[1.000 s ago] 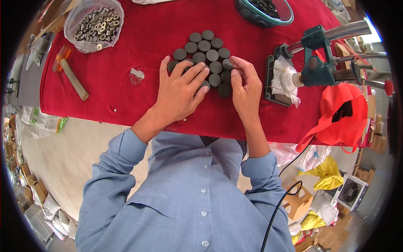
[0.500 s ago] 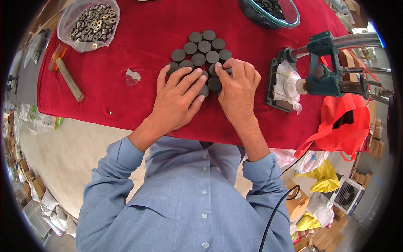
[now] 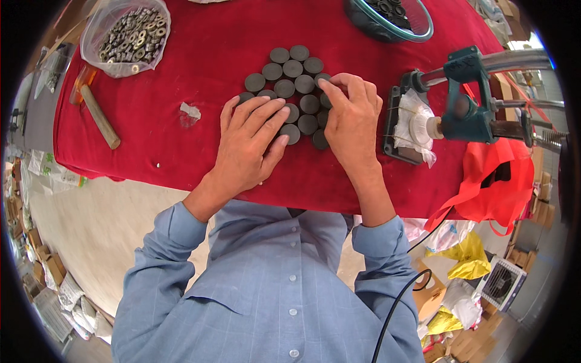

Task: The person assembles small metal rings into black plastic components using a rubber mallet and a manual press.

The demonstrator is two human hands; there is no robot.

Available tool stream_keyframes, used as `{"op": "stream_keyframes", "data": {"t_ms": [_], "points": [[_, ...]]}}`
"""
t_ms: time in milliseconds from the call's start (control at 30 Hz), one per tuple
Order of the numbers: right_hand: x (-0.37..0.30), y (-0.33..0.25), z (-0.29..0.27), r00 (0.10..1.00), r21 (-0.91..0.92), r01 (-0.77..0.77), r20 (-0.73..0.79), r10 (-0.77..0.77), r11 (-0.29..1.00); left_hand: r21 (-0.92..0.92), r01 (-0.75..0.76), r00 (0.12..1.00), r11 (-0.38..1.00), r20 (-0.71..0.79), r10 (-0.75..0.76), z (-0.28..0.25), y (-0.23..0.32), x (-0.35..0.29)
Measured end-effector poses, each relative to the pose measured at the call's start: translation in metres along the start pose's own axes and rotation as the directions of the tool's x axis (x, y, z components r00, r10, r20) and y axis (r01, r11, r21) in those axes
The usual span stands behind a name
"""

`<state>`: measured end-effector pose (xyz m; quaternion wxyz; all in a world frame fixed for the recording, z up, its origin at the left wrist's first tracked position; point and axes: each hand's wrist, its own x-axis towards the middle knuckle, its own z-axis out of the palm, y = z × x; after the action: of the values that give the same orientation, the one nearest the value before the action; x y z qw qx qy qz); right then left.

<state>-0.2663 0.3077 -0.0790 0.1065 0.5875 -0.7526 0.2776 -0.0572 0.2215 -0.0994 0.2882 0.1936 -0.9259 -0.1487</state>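
Several round black discs (image 3: 284, 89) lie flat in a close cluster on the red cloth. My left hand (image 3: 248, 142) rests at the cluster's near left side, fingers spread and lying over some discs, hiding part of them. On the right side, my right hand (image 3: 352, 118) has its fingers bent, with thumb and index finger at the edge of a black disc (image 3: 321, 78). More discs sit beside and under that hand, such as a near disc (image 3: 319, 140), partly covered by it.
A clear tub of metal rings (image 3: 133, 39) and a wooden-handled hammer (image 3: 100, 117) are at the left. A teal bowl of black parts (image 3: 417, 37) stands at the far right. A green press (image 3: 466, 109) stands right of my hand, with a red bag (image 3: 493, 175) nearer.
My right hand has moved slightly away and to the right, uncovering several discs on the near side. My left hand has shifted a little left and nearer, its fingers still spread.
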Motion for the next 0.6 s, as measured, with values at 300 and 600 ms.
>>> {"op": "stream_keyframes", "data": {"t_ms": [300,600], "points": [[0.017,-0.007,0.013,0.994,-0.099,0.107,0.039,-0.104,0.989,-0.085,0.051,0.999,0.995,-0.009,-0.052,0.0,-0.006,0.001],[0.015,-0.004,0.024,0.991,-0.133,0.135,0.011,-0.135,0.982,-0.004,0.036,0.999,0.999,0.01,-0.036,-0.004,-0.005,0.011]]}}
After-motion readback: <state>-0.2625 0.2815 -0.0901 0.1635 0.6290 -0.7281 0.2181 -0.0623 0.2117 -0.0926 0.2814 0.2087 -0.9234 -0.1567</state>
